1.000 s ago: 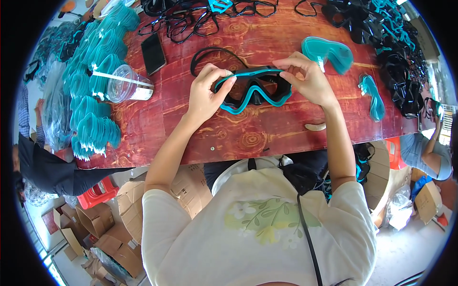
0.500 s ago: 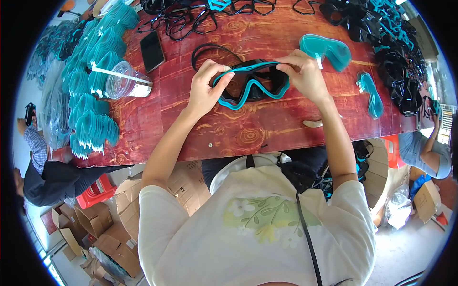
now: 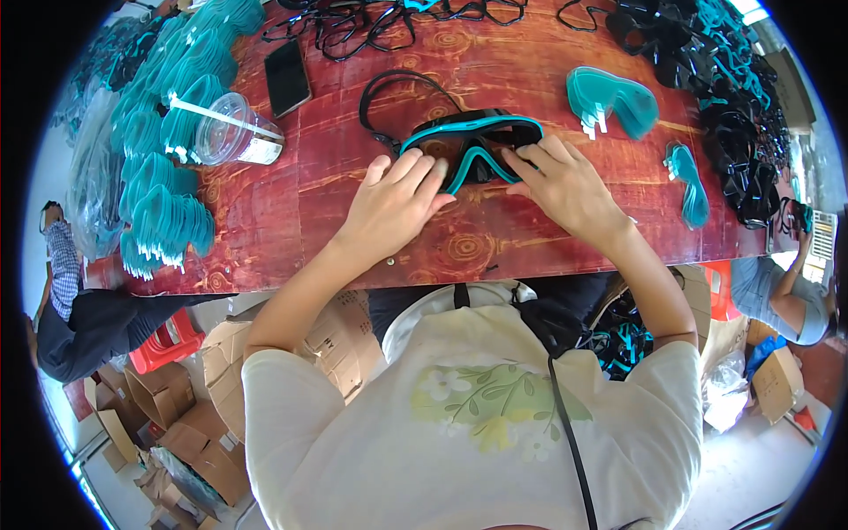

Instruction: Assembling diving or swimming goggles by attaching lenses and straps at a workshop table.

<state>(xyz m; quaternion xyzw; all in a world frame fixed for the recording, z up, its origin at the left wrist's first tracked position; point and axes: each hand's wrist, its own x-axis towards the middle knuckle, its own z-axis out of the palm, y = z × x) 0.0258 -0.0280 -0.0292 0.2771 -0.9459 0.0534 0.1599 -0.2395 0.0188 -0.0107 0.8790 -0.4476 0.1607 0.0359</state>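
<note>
A diving mask (image 3: 478, 152) with a teal rim and a black skirt rests on the red wooden table (image 3: 353, 225), its dark lens area partly covered by my fingers. My left hand (image 3: 395, 196) grips the mask's lower left edge, fingers on the rim and thumb below it. On the lower right edge my right hand (image 3: 563, 179) has its fingers bent over the rim, with the thumb near the nose part. A black strap (image 3: 364, 104) loops out from the mask's left side onto the table.
Stacked teal lens-shaped pieces (image 3: 168, 212) line the left edge, beside a plastic cup (image 3: 225, 132) with a straw. A phone (image 3: 288, 78) lies beyond. Teal pieces (image 3: 618, 97) and black mask parts (image 3: 738, 159) lie right. Other people sit at both sides.
Both hands have moved from the mask's upper rim down to its lower edges. The mask sits slightly higher in the view, its upper rim now uncovered.
</note>
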